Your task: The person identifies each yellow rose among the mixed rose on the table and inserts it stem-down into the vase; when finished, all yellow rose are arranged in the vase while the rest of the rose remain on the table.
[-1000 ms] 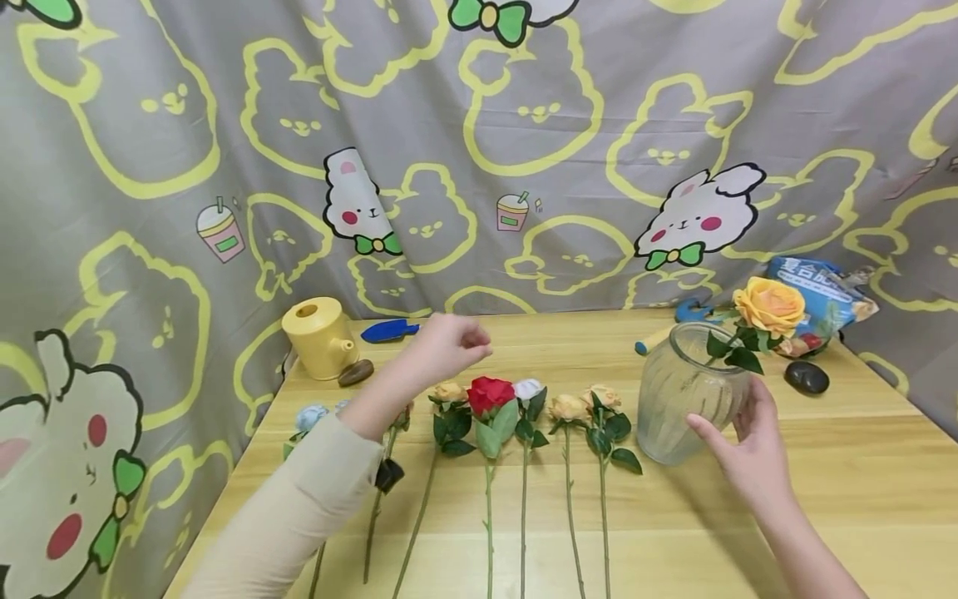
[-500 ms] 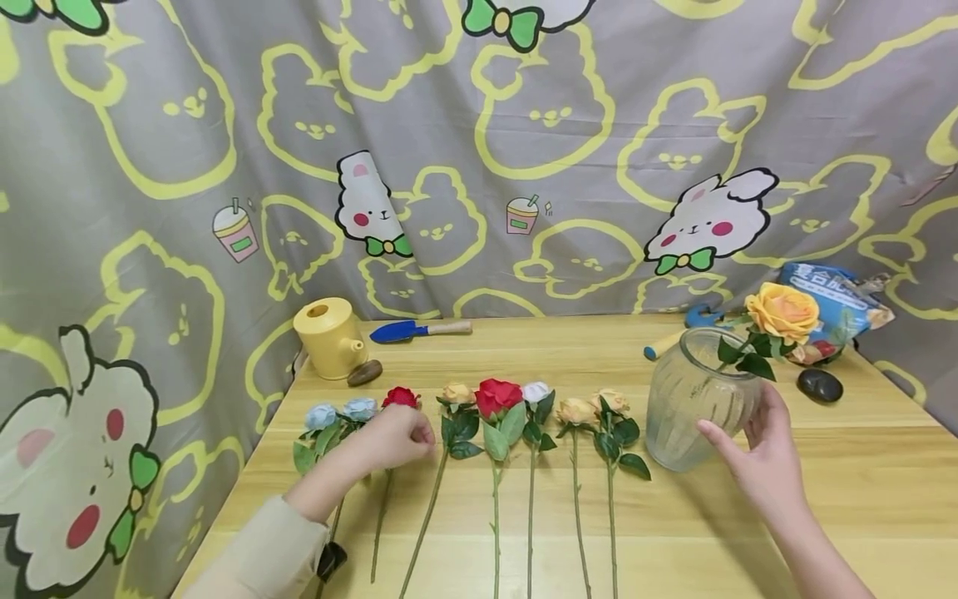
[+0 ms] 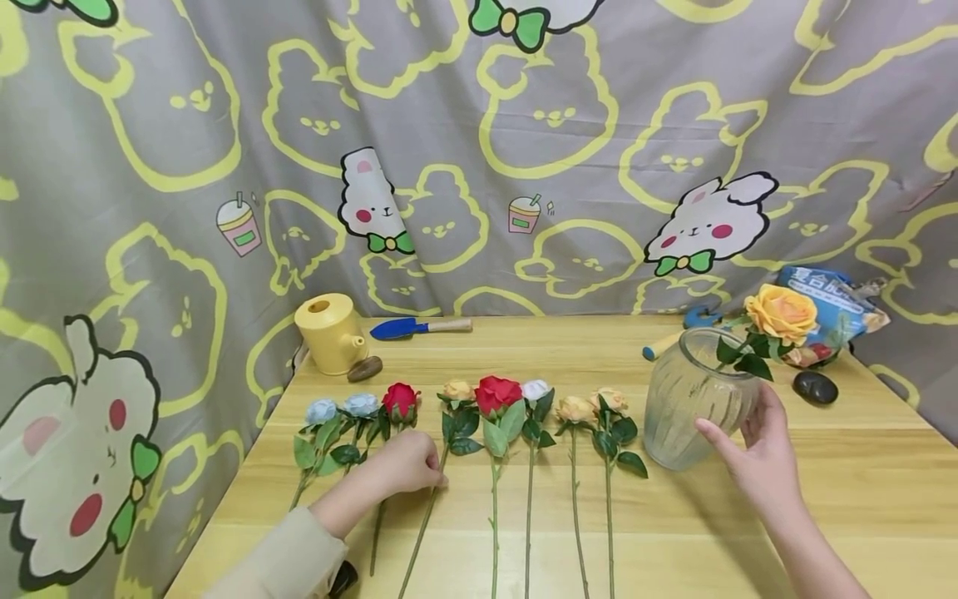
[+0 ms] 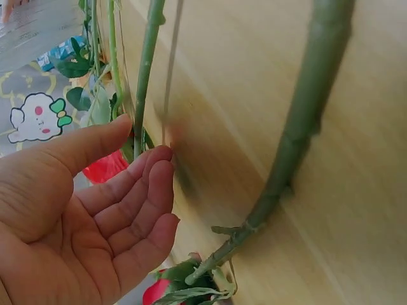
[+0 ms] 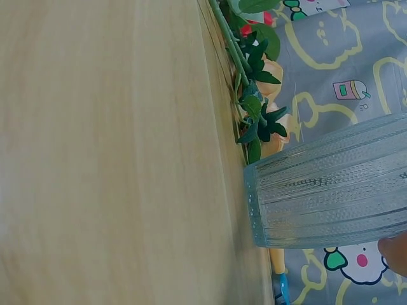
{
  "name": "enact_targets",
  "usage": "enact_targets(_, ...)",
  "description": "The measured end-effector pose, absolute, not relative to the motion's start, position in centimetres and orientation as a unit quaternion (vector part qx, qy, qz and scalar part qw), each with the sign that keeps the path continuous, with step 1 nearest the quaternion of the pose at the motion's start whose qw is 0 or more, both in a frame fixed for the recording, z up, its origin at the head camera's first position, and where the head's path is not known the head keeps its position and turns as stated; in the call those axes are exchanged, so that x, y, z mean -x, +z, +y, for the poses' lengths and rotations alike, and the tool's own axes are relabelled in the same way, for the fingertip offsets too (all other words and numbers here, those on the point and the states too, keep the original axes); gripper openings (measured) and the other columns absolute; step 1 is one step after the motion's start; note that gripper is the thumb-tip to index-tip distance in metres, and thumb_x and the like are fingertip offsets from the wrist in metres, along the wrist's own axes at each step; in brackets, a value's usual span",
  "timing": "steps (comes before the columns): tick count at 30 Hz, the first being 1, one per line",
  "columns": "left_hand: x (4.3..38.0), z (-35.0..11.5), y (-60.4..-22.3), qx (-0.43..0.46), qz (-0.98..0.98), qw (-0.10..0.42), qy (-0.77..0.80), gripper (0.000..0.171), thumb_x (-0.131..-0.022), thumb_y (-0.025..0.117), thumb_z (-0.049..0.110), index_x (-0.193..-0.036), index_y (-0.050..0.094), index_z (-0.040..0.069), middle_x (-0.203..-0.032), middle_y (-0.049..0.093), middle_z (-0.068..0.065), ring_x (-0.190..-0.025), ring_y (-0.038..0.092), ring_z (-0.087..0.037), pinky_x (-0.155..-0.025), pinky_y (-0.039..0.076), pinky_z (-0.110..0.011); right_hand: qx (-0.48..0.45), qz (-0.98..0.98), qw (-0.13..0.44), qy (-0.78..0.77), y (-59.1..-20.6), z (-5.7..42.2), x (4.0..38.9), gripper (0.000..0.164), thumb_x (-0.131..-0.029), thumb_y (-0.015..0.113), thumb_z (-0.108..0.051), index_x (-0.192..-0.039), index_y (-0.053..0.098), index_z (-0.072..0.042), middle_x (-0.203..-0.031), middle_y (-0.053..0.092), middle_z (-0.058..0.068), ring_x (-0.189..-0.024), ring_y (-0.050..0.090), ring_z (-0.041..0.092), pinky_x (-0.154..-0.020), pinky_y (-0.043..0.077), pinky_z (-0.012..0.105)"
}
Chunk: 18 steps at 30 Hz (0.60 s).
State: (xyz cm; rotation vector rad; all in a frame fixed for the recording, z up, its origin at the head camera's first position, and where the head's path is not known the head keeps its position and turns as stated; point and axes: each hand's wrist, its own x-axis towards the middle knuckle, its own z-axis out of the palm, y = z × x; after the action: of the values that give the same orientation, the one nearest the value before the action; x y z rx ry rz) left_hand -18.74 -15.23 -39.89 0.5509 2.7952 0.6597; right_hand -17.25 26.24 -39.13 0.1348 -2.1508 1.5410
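Note:
In the head view, my left hand [image 3: 404, 462] is low over the flower stems, beside the stem [image 3: 422, 532] of a pale yellow rose [image 3: 458, 390]. The left wrist view shows the thumb and fingers loosely bent, with a gap between them and a green stem [image 4: 149, 70] passing at the fingertips. My right hand [image 3: 765, 457] grips a ribbed clear glass vase [image 3: 669, 408], thumb on the near side and fingers partly hidden behind it. One orange-yellow rose [image 3: 782, 314] stands in the vase, leaning right. The right wrist view shows the vase's base close to the wooden table.
Blue roses [image 3: 361, 405], red roses [image 3: 497, 396], a white rose [image 3: 535, 390] and other pale yellow roses [image 3: 575, 409] lie in a row. Behind are a yellow watering can [image 3: 329, 337], a blue trowel [image 3: 400, 329] and a blue bag [image 3: 831, 308]. A black stone [image 3: 816, 388] lies right.
My left hand has come down from above the row of blooms to the stems, passing near the left red rose. The right hand has kept its hold on the vase.

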Motion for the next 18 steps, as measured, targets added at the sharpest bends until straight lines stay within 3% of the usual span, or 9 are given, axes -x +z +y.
enact_targets(7,19.3,-15.3,-40.0,-0.179,0.951,0.112,0.226,0.05,-0.078,0.07,0.02,-0.043,0.034,0.018,-0.04,0.019,0.01,-0.039,0.017,-0.007,-0.04,0.017,-0.021,-0.045,-0.795,0.242,0.555,-39.3,26.3,17.2,0.08,-0.079,0.062,0.008,-0.141,0.014,-0.009,-0.135,0.029,0.014,-0.13,0.025,0.012,-0.102,0.02,0.017)
enact_targets(14,19.8,-15.7,-40.5,-0.151,0.939,0.131,0.28,0.034,-0.08,0.068,0.017,-0.05,0.055,0.007,-0.045,0.053,0.003,-0.04,0.033,-0.007,-0.041,0.028,-0.021,-0.046,-0.8,0.244,0.546,-39.3,26.2,17.2,0.079,-0.08,0.062,0.007,-0.141,0.014,-0.009,-0.135,0.03,0.014,-0.131,0.024,0.012,-0.101,0.02,0.017)
enact_targets(18,20.0,-15.8,-40.8,-0.135,0.937,0.128,0.294,0.029,-0.079,0.068,0.016,-0.054,0.059,0.008,-0.048,0.055,0.003,-0.042,0.037,-0.007,-0.042,0.029,-0.021,-0.05,-0.796,0.249,0.55,-39.3,26.2,17.2,0.078,-0.079,0.062,0.008,-0.14,0.016,-0.01,-0.132,0.031,0.01,-0.13,0.026,0.011,-0.101,0.02,0.016)
